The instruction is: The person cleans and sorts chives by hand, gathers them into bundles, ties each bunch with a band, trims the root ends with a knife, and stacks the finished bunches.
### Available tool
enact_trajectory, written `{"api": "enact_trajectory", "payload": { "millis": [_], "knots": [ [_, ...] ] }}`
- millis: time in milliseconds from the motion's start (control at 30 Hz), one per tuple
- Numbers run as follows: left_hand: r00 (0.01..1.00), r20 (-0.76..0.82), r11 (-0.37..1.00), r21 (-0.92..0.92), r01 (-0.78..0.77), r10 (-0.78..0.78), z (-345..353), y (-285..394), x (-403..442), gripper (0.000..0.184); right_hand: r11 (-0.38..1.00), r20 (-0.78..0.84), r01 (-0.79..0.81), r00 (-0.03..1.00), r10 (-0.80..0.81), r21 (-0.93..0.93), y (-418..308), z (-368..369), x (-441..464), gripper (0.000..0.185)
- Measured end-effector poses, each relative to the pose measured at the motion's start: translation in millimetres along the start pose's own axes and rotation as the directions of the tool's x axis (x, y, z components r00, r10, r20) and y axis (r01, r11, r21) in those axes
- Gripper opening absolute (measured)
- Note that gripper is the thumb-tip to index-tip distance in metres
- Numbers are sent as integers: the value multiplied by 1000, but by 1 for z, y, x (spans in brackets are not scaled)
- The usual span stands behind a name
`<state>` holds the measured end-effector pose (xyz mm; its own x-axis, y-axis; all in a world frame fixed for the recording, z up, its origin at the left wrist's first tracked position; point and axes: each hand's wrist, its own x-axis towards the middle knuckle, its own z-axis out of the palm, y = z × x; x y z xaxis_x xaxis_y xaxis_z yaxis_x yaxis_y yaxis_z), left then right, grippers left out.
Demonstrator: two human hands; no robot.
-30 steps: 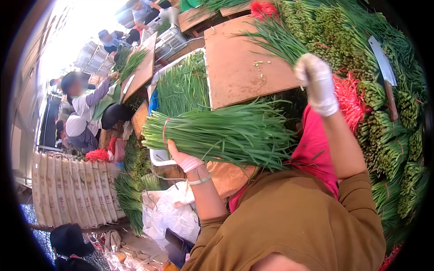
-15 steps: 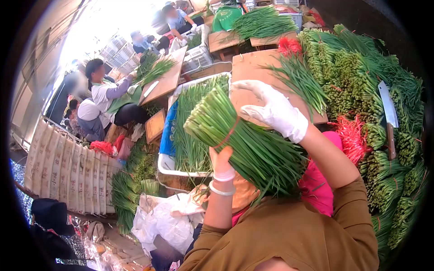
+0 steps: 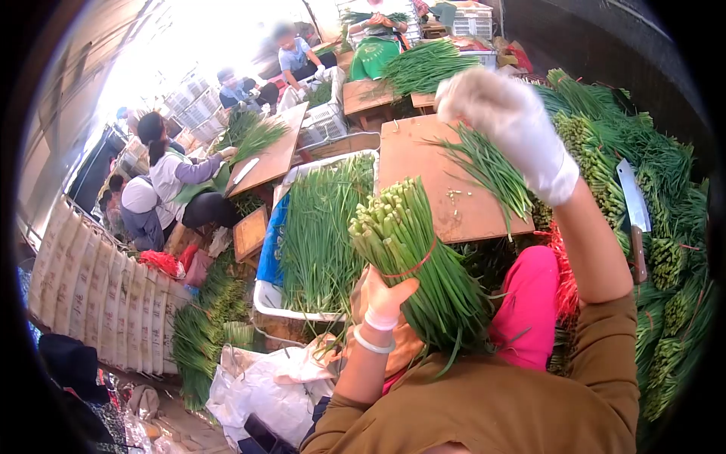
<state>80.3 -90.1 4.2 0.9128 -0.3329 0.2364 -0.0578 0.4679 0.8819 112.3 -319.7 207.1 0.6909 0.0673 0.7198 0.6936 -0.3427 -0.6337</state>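
Note:
A thick bundle of green stalks with a red band round it stands tilted in front of my chest, its cut ends up and its leaves hanging toward my lap. My left hand, in a pale glove, is closed round its side just below the band. Raised above the wooden board, my gloved right hand has its fingers curled in; whether they hold something is hidden. Some loose stalks lie on the board beneath it.
A white crate of long greens stands left of the board. On the right are stacked bundles, a cleaver and red strips. Several people work at the back and left, one in a green apron.
The bundle has swung from lying flat to a steep tilt with its cut ends up. My right hand has opened, passed near the bundle, then risen and curled. The view has shifted.

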Motion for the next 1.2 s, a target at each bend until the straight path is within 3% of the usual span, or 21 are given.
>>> {"api": "enact_trajectory", "payload": {
  "millis": [67,133,200,233,267,333,433,467,533,600,667,733,867,900,967,1000,1033,1067,1100,1133,1200],
  "knots": [
    [1000,-21,999,-52,2,-3,2,-1,1,61,975,147,143,982,-119,-169,-2,14,-20,12],
    [999,9,999,27,31,-31,5,0,2,64,922,253,301,938,-239,-245,2,37,-34,11],
    [1000,14,994,105,10,-12,7,-4,0,64,871,486,315,868,-104,-377,12,42,-35,11],
    [1000,12,989,144,-30,28,6,-9,0,64,839,316,416,896,-312,-350,20,34,-28,11],
    [998,6,981,182,-65,65,5,-12,-2,63,993,25,-39,999,36,116,22,28,-16,10],
    [1000,-16,980,198,-20,23,7,-5,-7,64,960,-45,8,999,5,282,14,-19,11,9],
    [1000,-9,983,184,6,-4,0,-8,-8,68,966,145,-165,980,138,200,12,-7,-9,12],
    [1000,0,985,172,14,-14,-2,-11,-9,71,985,263,152,957,-127,-79,20,-5,-16,18],
    [999,40,994,108,30,-34,0,-11,-6,71,981,361,168,925,-123,-96,20,9,-35,21],
    [998,50,990,134,42,-50,2,-13,-9,72,985,431,-122,887,164,-124,31,16,-53,18],
    [998,49,966,256,36,-51,0,-15,-8,73,986,418,-155,894,163,-53,43,22,-59,15],
    [997,70,979,205,15,-30,3,-17,-8,74,967,408,-239,878,253,-84,46,25,-64,15],
    [998,56,991,133,1,-9,1,-22,-7,74,968,226,-240,949,219,69,33,22,-61,12],
    [999,49,992,127,-6,0,2,-19,-7,74,971,137,-137,984,111,198,34,13,-49,9],
    [999,36,988,157,14,-20,4,-15,-8,76,980,-94,-140,984,154,143,12,-22,-23,12],
    [999,32,985,172,23,-29,3,-15,-8,76,998,-220,-46,975,38,-32,2,-46,-10,17],
    [999,44,979,206,0,-9,1,-17,-9,77,975,-281,2,958,62,222,6,-81,0,18],
    [998,56,971,238,-21,8,-3,-21,-11,79,971,-498,32,862,93,237,5,-112,13,24],
    [997,68,963,266,-42,25,-4,-25,-14,80,819,-355,190,935,19,542,15,-176,21,21],
    [998,61,972,233,-19,4,-3,-26,-15,81,549,-238,259,965,-109,795,19,-223,26,19],
    [998,56,986,166,28,-38,1,-26,-18,84,947,-554,173,832,7,272,-34,-163,33,24]
  ]
}}
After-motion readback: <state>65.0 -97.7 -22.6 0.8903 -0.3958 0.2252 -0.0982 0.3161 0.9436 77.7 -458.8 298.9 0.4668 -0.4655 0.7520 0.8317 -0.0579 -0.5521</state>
